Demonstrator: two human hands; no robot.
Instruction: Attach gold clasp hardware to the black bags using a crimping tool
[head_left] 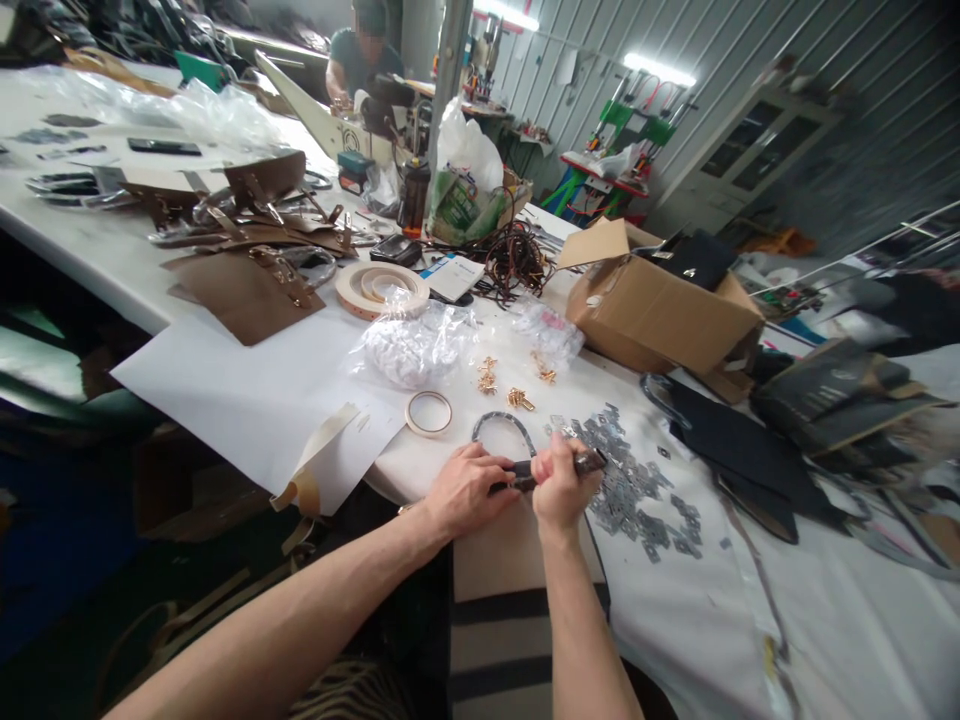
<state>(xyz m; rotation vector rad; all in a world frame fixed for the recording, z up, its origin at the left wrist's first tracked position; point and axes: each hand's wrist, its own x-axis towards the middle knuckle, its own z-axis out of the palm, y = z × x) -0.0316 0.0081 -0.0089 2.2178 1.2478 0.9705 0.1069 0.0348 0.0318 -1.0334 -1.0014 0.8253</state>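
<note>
A beige panel with dark stripes (499, 570), looking like a bag piece, lies at the table's front edge. A grey wrapped loop handle (501, 416) stands out beyond its far end. My left hand (466, 490) holds that far end, fingers bent over it and thumb towards my right hand. My right hand (561, 482) is closed round a dark hand tool (591, 461), whose end sticks out to the right; its exact kind is hidden by my fingers. Just right of it spreads a pile of small grey metal plates (630, 485). Small gold-coloured fittings (519, 399) lie beyond the loop.
A tape roll (428, 413) and a plastic bag of white pieces (412, 345) lie ahead. Brown leather pieces (247, 290) are at left, a cardboard box (664, 310) and black bag pieces (735, 450) at right. A person (366, 55) sits at the back.
</note>
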